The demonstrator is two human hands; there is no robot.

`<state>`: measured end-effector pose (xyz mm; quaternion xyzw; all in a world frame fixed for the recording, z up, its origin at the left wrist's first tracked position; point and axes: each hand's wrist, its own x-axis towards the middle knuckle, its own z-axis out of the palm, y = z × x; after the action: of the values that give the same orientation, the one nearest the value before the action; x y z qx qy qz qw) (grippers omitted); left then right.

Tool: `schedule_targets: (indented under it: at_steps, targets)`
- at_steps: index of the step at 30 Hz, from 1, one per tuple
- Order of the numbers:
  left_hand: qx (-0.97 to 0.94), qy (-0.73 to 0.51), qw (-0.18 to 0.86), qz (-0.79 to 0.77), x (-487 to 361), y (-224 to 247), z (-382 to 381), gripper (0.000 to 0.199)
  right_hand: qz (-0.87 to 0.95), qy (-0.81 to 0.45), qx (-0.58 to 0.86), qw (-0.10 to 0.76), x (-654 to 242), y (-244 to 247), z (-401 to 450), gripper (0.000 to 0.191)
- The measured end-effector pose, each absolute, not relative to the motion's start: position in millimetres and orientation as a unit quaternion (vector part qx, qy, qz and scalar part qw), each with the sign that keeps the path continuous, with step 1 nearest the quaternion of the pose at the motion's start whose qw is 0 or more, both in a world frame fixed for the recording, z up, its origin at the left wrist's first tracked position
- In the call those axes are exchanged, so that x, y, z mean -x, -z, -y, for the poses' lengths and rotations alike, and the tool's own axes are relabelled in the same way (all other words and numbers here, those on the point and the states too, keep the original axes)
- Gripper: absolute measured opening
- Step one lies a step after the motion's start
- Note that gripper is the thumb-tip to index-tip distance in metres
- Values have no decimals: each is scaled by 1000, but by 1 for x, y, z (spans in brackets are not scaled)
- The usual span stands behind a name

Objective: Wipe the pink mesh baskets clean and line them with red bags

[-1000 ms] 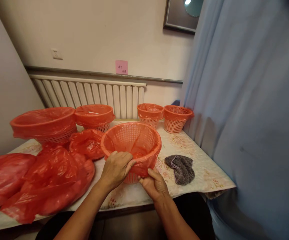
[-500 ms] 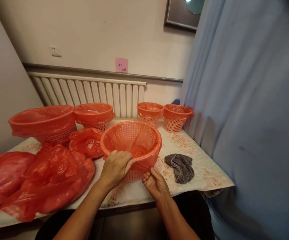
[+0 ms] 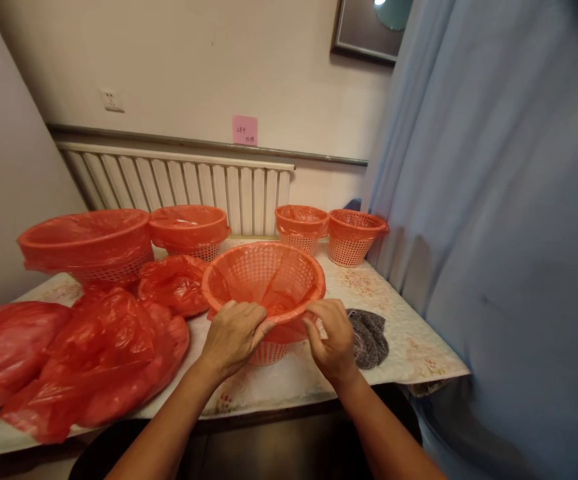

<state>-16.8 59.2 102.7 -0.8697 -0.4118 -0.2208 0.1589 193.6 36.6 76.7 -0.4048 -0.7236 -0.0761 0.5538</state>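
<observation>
The round mesh basket (image 3: 269, 353) stands mouth-up near the surface's (image 3: 413, 340) front edge, straight ahead of both hands, equally near each. The left hand (image 3: 233, 337) clasps its near rim; the right hand (image 3: 333, 340) pinches the red plastic liner (image 3: 289, 331) at the rim's right, raised from below it half a second ago.

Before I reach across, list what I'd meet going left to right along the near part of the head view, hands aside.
Red bag at the left edge → crumpled red bag → front basket → dark grey cloth → blue curtain.
</observation>
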Motion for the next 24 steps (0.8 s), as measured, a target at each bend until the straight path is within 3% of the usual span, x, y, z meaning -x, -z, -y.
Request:
schedule_targets:
  at_steps: [4,8,12,15,17,21,24]
  targets:
    - [873,228,152,404,19,-103,-60,36,862,133,355,337,-197,-88,-62,16]
    - [872,315,70,367,27,-97,-59,21,867,152,373,293,-203,-83,-80,18]
    - [676,592,-16,439,41,-76,-50,25,863,149,390,286,-201,-81,-79,16]
    - [385,741,-246,492,49,-53,-44,18,861,147,396,285,-198,-81,-76,18]
    - [234,737,-421,474,51,-39,-44,7,858,145,400,287,-196,-81,-75,19]
    - [167,661,-600,418,46,-28,-50,19,854,139,406,293,-194,-79,-75,19]
    - [151,640,-671,343,41,-33,-53,23,854,133,407,295,-194,-77,-74,18]
